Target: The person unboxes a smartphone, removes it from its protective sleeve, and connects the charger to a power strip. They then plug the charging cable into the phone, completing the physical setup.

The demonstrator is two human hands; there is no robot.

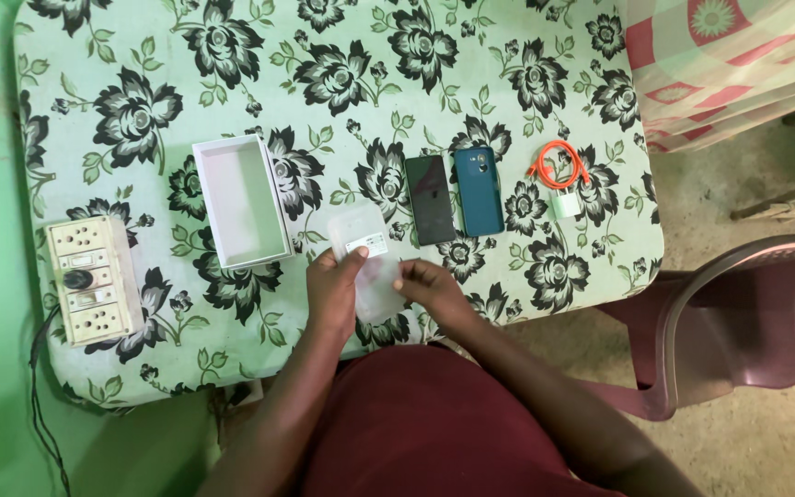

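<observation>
Translucent plastic sleeve (368, 262), small white label, pinched between left hand (333, 290) and right hand (430, 287) fingers.

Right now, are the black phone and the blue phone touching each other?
Apart. The head view shows a thin strip of flowered tablecloth running between the black phone and the blue phone, which lie side by side.
</observation>
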